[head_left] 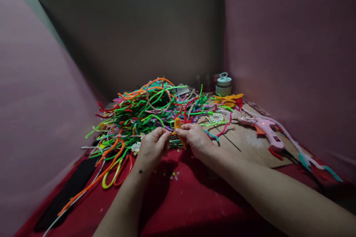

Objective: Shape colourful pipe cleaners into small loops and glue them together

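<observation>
Between my two hands is a small orange-yellow pipe cleaner piece (178, 123), bent into a narrow petal-like shape and standing roughly upright. My right hand (196, 137) pinches it from the right side. The fingers of my left hand (155, 141) are pinched together at its left lower edge, on what looks like its thin end. Just behind both hands spreads a large tangled heap of colourful pipe cleaners (139, 113), mostly green with orange, pink, red and purple. Thin dark stems (178, 142) lie partly hidden behind my fingers.
A pink glue gun (264, 127) with a lit red light rests on a brown board (241, 152) at right. Behind it are orange petal shapes (229, 100) and a pale green lidded container (223, 85). A white spool (216, 118) lies nearby. Scraps (174, 175) dot the red cloth (178, 207).
</observation>
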